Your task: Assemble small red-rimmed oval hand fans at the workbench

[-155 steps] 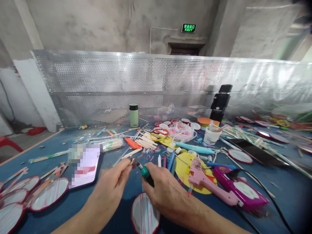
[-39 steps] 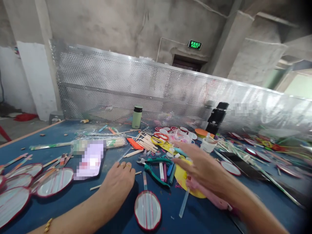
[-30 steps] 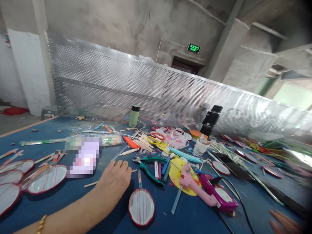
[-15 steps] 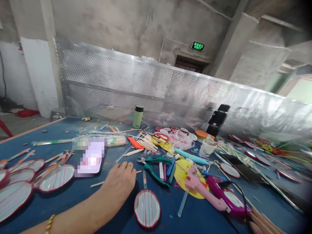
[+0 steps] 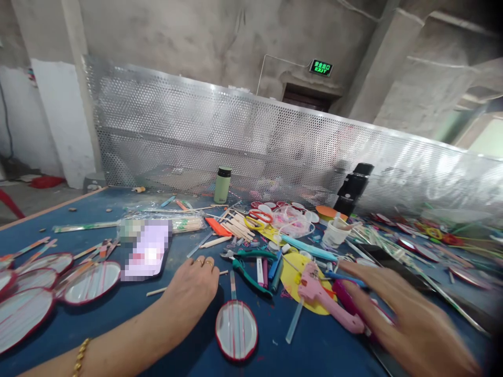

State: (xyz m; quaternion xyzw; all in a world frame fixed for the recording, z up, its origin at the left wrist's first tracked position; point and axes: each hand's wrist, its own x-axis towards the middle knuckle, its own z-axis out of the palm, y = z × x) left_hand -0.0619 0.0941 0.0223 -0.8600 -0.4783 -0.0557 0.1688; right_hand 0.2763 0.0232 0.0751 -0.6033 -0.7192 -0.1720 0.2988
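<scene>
My left hand (image 5: 195, 285) rests on the blue table with its fingers curled down and closed. A thin wooden stick (image 5: 157, 291) runs under it and shows on both sides, so the hand seems to grip it; the fingertips are hidden. Just right of this hand lies a round white disc with a red rim (image 5: 236, 331), a clear strip across its middle. My right hand (image 5: 408, 309), blurred, is open with fingers stretched over a purple device (image 5: 346, 296). A pink glue gun (image 5: 320, 293) with a clear glue stick lies left of those fingers, partly on a yellow disc (image 5: 288, 272).
Green-handled pliers (image 5: 251, 277) and markers (image 5: 260, 275) lie mid-table. A phone (image 5: 149, 248) and more red-rimmed discs (image 5: 92, 285) are at left. Behind stand a green bottle (image 5: 222, 186), a white cup (image 5: 335, 234) and a perforated metal screen (image 5: 188, 125).
My right hand has come up and left from the lower right edge, and now covers part of the purple device. My left hand has stayed in place.
</scene>
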